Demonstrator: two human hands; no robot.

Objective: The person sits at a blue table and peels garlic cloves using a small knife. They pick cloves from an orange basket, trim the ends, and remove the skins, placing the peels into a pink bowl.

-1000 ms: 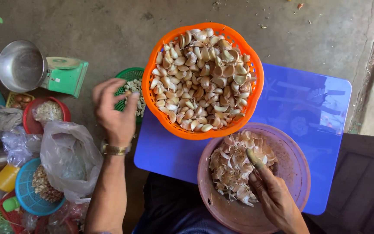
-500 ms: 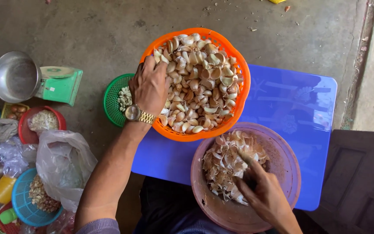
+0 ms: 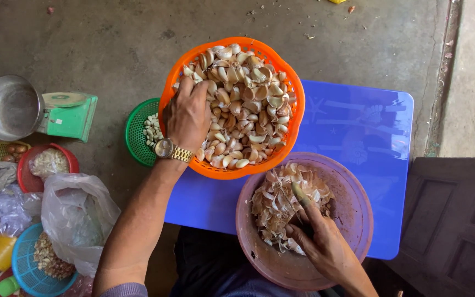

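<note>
In the centre of the frame the left hand [image 3: 187,114], wearing a gold wristwatch [image 3: 171,150], is reaching into the orange basket [image 3: 290,135] and resting palm-down on the unpeeled garlic cloves [image 3: 248,104]. At lower right the right hand [image 3: 322,247] is lying inside the pink bowl [image 3: 353,209] among papery garlic skins [image 3: 276,201], holding a small knife [image 3: 298,206]. Both containers are sitting on a blue plastic table [image 3: 358,126]. A green basket [image 3: 138,132] of peeled cloves is peeking out left of the orange one. At upper left a green scale [image 3: 70,114] with a steel bowl [image 3: 9,107] is standing on the concrete floor [image 3: 111,33].
</note>
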